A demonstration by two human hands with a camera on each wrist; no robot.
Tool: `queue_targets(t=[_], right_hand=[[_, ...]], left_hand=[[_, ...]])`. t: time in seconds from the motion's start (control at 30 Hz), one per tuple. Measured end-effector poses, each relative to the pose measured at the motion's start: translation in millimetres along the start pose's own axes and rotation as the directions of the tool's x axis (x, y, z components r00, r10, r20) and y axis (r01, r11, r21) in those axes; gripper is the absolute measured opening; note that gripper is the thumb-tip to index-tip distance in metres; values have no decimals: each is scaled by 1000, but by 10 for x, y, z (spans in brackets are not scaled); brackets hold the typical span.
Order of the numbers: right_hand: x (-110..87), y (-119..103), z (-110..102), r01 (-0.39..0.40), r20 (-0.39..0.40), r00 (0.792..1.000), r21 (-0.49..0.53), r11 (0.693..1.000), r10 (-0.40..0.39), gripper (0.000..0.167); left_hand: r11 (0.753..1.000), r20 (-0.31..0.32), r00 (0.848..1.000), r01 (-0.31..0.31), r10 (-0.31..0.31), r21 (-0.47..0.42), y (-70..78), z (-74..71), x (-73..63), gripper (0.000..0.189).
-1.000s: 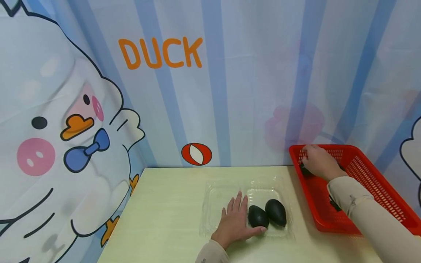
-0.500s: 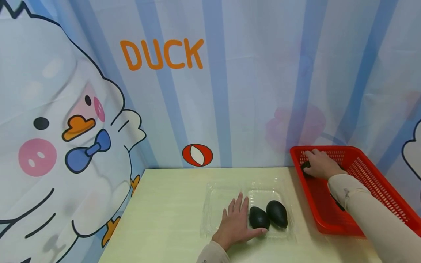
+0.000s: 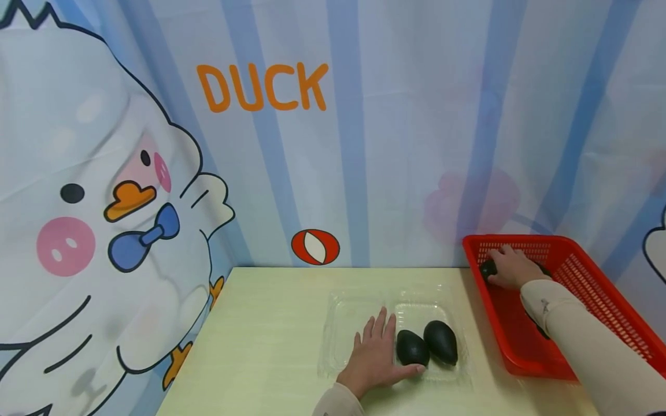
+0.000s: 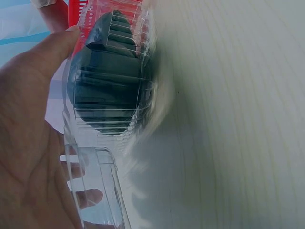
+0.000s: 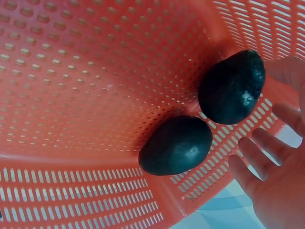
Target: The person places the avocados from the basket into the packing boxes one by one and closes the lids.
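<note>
My left hand (image 3: 370,357) lies with spread fingers over the left half of a clear plastic clamshell box (image 3: 347,306); its thumb touches the nearer of two dark avocados in the right half. That avocado (image 3: 413,348) sits beside the other avocado (image 3: 441,342). In the left wrist view, the dark avocado (image 4: 107,81) shows through the clear wall. My right hand (image 3: 512,267) reaches into a red basket (image 3: 512,358), next to a dark avocado (image 3: 488,268). The right wrist view shows its fingers extended beside one avocado (image 5: 232,88), with another avocado (image 5: 176,145) close by.
Part of another dark item (image 3: 541,330) shows under the right sleeve in the basket. The pale table (image 3: 270,335) runs back to a printed duck curtain (image 3: 395,144). The basket's perforated walls rise around the right hand.
Inside the basket, my right hand has dipped slightly, and more of the avocado beside its fingers shows. My left hand stays on the clear box. The head view has shifted a little.
</note>
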State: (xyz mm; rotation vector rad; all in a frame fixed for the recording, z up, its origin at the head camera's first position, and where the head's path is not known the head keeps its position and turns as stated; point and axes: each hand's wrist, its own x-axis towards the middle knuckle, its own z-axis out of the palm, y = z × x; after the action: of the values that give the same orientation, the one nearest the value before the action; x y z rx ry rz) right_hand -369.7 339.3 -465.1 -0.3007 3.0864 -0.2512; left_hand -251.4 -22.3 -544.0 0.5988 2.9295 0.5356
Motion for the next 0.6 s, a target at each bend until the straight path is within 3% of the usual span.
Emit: queue_targets(t=[0.6], right_hand=[[78, 98, 142, 10, 64, 998, 7, 1000, -11, 63]], left_hand=[[999, 13, 1000, 22, -23, 28, 15, -37, -9, 116]])
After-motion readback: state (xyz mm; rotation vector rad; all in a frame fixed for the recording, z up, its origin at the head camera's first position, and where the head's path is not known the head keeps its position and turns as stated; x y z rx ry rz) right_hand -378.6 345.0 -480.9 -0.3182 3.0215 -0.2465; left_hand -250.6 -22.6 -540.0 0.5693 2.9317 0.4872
